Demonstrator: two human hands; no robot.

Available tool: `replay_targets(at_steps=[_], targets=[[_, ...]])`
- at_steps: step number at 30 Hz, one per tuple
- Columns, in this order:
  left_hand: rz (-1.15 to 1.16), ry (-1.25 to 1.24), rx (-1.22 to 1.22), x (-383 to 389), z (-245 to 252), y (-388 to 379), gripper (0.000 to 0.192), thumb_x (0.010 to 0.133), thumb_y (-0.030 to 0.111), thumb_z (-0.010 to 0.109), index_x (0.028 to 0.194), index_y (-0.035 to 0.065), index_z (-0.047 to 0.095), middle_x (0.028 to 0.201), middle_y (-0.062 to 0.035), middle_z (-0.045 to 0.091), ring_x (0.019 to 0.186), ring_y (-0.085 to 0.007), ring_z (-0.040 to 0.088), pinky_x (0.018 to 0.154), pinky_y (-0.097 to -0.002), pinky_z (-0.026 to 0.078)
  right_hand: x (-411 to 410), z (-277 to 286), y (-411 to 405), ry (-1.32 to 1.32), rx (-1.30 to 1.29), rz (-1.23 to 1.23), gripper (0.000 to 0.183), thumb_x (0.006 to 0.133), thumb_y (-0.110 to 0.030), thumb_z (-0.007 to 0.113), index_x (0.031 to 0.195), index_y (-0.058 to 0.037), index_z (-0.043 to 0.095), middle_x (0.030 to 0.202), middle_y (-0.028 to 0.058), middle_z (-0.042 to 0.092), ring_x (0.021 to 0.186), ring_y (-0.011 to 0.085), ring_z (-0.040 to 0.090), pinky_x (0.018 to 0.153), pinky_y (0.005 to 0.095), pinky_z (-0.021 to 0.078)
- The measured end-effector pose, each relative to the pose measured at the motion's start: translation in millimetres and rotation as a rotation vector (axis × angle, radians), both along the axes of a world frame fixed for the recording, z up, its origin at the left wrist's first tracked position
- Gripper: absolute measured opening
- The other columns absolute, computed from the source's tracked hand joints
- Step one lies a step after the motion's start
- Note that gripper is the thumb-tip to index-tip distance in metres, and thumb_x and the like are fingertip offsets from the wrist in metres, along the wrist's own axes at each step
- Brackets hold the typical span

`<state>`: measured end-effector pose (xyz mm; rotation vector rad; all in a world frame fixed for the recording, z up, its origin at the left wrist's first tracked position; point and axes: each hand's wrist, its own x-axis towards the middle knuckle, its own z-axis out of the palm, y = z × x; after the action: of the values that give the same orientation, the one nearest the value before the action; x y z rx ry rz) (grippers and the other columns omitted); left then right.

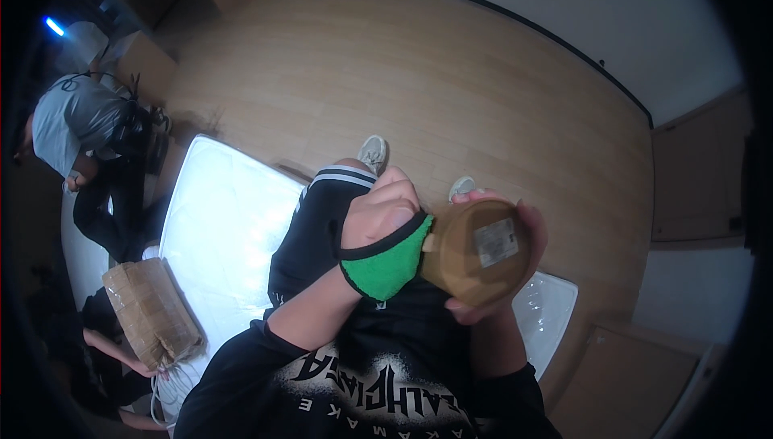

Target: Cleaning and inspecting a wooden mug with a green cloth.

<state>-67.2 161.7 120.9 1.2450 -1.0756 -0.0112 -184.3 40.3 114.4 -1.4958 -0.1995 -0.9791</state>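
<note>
My left hand (386,206) is curled into a fist around a green cloth (386,267) with a black edge. The cloth hangs over my wrist side and meets the left side of a brown round cup-like vessel (462,252). My right hand (535,236) grips that vessel around its far and right sides, with fingertips at its top and lower edge. A whitish label (496,242) with writing is stuck on the round face turned up towards me. The vessel is slightly blurred, and its inside is hidden.
I sit on a plastic-wrapped white mattress (226,197). A taped cardboard box (151,309) lies on it at left, beside another person's arm (118,351) and a white cable (158,400). Another person (90,119) bends over farther back. Wooden floor (423,76) stretches ahead.
</note>
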Motion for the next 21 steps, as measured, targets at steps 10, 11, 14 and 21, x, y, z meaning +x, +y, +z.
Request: replay_targets(at_steps=[10,11,14,21], targets=[[-0.076,0.038,0.050,-9.0,3.9,-2.9,0.033,0.096,0.024,0.052,0.074,0.0002,0.055,0.081,-0.0095,0.053,0.079,-0.0265,0.045,0.072,-0.0346,0.040,-2.0,5.5,10.4,0.163,0.652,0.076,0.095,0.082,-0.068,0.056,0.147,-0.0055,0.026,0.125,0.0243,0.053,0.106,0.0395,0.060,0.092,0.0509,0.0510],[-0.076,0.038,0.051,-9.1,2.4,-3.3,0.033,0.096,0.024,0.052,0.074,0.0002,0.055,0.081,-0.0095,0.053,0.079,-0.0265,0.045,0.072,-0.0346,0.040,-2.5,6.8,10.8,0.163,0.652,0.077,0.095,0.082,-0.068,0.056,0.147,-0.0055,0.026,0.125,0.0243,0.053,0.106,0.0395,0.060,0.092,0.0509,0.0510],[-0.040,-0.050,0.102,-13.0,-0.3,-5.2,0.057,0.100,0.052,0.038,0.078,0.0016,0.056,0.087,-0.0085,0.051,0.085,-0.0269,0.043,0.081,-0.0372,0.039,-4.2,16.3,13.4,0.197,0.779,0.089,0.092,0.084,-0.071,0.047,0.145,-0.0044,0.031,0.126,0.0234,0.053,0.106,0.0381,0.061,0.091,0.0496,0.0512],[-0.155,0.206,0.000,-23.2,-8.7,-8.1,0.037,0.098,0.034,0.054,0.084,0.0002,0.057,0.091,-0.0079,0.050,0.088,-0.0256,0.042,0.080,-0.0343,0.039,-2.5,13.5,14.3,0.182,0.960,0.027,0.089,0.086,-0.071,0.041,0.143,-0.0034,0.036,0.126,0.0218,0.054,0.105,0.0346,0.061,0.091,0.0456,0.0514]])
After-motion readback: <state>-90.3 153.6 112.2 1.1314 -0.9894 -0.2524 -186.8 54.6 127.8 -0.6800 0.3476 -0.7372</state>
